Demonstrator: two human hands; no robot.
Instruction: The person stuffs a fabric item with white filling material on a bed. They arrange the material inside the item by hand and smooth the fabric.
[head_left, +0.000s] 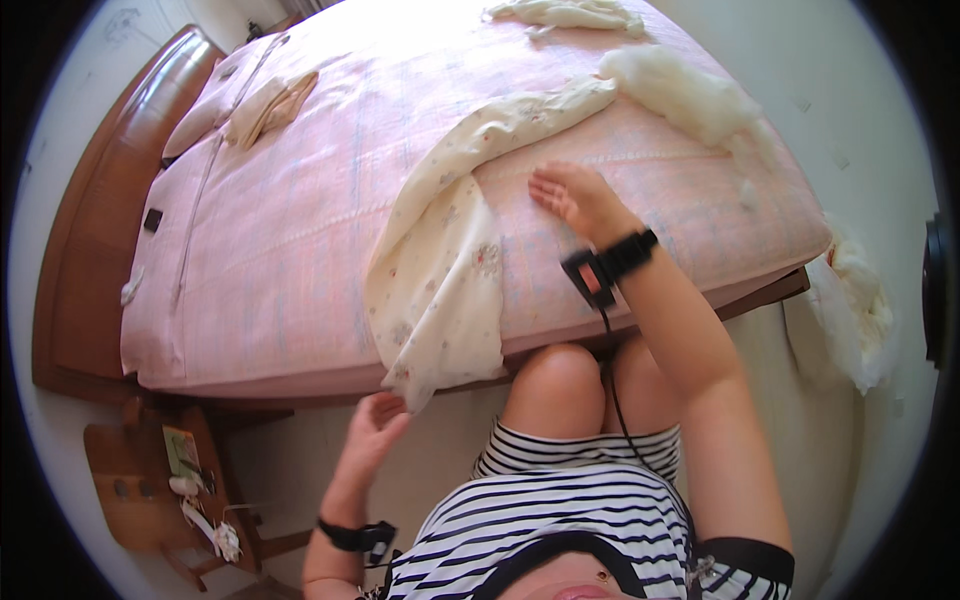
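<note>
A long cream cloth (442, 277) with small printed flowers curves across the bed and hangs over its near edge. At its lowest corner my left hand (377, 431) pinches the fabric between thumb and fingers. To the right of the cloth, my right hand (571, 196) is over the pink bedspread (307, 300) with nothing in it, fingers extended and slightly blurred. Whether it touches the bedspread I cannot tell. White fluffy fibre filling (679, 94) lies at the far end of the cloth, with a loose tuft trailing toward the bed's right edge.
A wooden headboard (97, 247) stands at left. Folded cloth (270, 109) lies near it, and pale material (570, 15) at the far edge. A wooden chair (124, 480) bearing small items is at lower left. A bag of white filling (851, 315) sits at right.
</note>
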